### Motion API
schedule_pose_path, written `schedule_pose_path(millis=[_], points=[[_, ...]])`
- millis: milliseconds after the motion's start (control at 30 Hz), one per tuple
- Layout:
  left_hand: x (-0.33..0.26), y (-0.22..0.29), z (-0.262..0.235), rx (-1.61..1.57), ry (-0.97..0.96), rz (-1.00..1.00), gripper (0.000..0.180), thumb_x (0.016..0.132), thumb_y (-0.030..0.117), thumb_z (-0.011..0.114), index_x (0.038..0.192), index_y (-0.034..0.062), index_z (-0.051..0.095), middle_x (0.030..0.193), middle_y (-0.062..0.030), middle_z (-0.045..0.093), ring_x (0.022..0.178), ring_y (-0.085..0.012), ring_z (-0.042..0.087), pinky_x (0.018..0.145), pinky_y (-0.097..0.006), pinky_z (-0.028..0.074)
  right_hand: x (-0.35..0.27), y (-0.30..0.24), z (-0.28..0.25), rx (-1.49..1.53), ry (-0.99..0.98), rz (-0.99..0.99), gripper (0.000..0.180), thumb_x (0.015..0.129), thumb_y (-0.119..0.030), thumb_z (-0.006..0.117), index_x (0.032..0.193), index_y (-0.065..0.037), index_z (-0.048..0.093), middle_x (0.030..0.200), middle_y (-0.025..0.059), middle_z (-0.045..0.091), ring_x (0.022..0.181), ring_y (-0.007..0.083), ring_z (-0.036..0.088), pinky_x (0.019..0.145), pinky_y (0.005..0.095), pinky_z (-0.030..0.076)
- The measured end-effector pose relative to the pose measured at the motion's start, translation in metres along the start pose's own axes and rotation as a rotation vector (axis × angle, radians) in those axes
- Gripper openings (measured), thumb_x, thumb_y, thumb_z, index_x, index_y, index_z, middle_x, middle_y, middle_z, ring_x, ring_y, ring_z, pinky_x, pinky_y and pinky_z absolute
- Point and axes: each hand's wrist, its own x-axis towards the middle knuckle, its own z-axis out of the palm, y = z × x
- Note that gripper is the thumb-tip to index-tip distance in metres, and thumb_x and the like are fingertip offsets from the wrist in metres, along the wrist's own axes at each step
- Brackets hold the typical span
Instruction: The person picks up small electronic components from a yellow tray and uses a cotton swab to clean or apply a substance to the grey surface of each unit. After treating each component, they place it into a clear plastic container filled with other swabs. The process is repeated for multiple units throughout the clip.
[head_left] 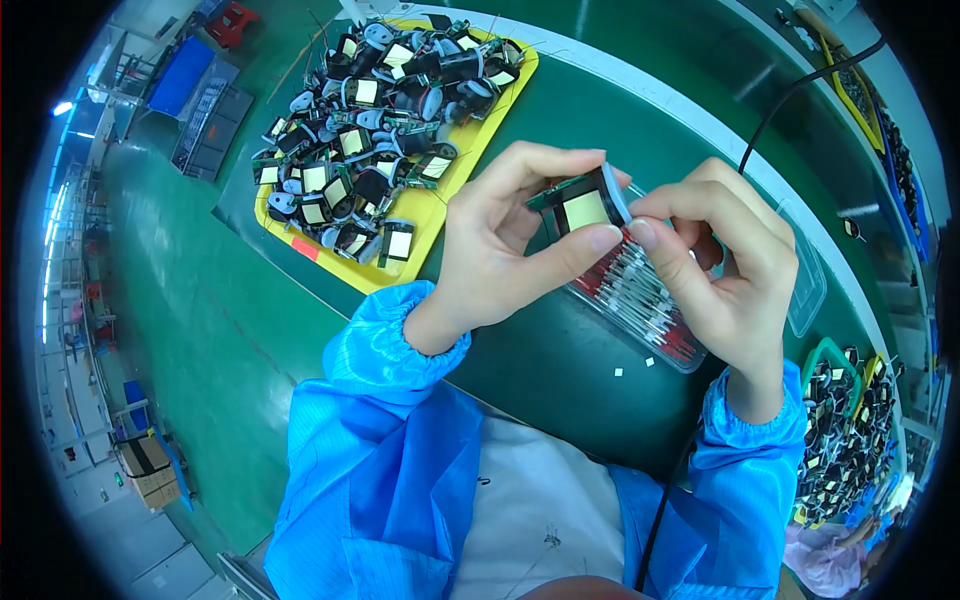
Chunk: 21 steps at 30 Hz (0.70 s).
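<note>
My left hand (500, 240) grips a small electronic assembly (586, 208) between thumb and fingers, in front of my chest. It has a black body, a pale yellow pad, a grey round end and a bit of green circuit board. My right hand (735, 255) is closed in a pinch, thumb and index tips at the grey end; whatever lies between them is hidden. Beneath both hands lies a clear plastic box (690, 362) of thin red-and-silver wired parts (640, 295), partly covered by my fingers.
At the left of the green table (510, 375), a yellow tray (440, 225) is heaped with similar assemblies (365, 140). Tiny white squares (619, 372) lie near the box. A clear lid (808, 285) rests rightward. More filled trays (835, 430) and a person in pink (825, 560) are at far right.
</note>
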Motion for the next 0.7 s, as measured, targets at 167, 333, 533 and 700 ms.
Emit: schedule_pose_path(millis=[167,333,533,700], points=[[0.0,-0.005,0.002,0.01,-0.047,-0.019,0.047,0.083,-0.002,0.065,0.126,-0.0067,0.046,0.118,-0.0219,0.057,0.112,-0.0247,0.056,0.099,-0.037,0.045,-0.01,0.007,0.001,0.006,0.027,-0.003,0.01,0.074,0.004,0.068,0.084,0.002,0.064,0.071,0.0063,0.057,0.056,0.0101,0.049,0.047,0.0223,0.036],[-0.001,-0.014,0.006,-0.035,-0.07,-0.011,0.047,0.085,-0.001,0.063,0.127,-0.0076,0.044,0.122,-0.0227,0.054,0.116,-0.0261,0.054,0.1,-0.038,0.044,-0.011,0.01,0.001,-0.072,0.046,-0.103,0.015,0.068,0.01,0.068,0.079,0.002,0.062,0.068,0.0076,0.056,0.053,0.0149,0.055,0.046,0.0252,0.043],[-0.003,-0.018,0.013,-0.083,-0.058,-0.017,0.045,0.088,-0.003,0.059,0.129,-0.0084,0.041,0.126,-0.0243,0.052,0.119,-0.0277,0.052,0.1,-0.039,0.044,-0.016,0.016,0.007,-0.121,0.11,-0.16,0.016,0.065,0.011,0.067,0.078,0.003,0.06,0.067,0.0087,0.054,0.049,0.0176,0.054,0.041,0.026,0.042],[-0.005,-0.022,0.019,-0.109,-0.031,-0.02,0.044,0.089,-0.003,0.057,0.129,-0.0081,0.04,0.126,-0.0248,0.052,0.118,-0.0273,0.052,0.098,-0.038,0.046,-0.021,0.015,0.007,-0.314,0.094,-0.243,0.02,0.059,0.007,0.068,0.077,0.003,0.06,0.066,0.0081,0.053,0.049,0.0173,0.054,0.04,0.0268,0.042]])
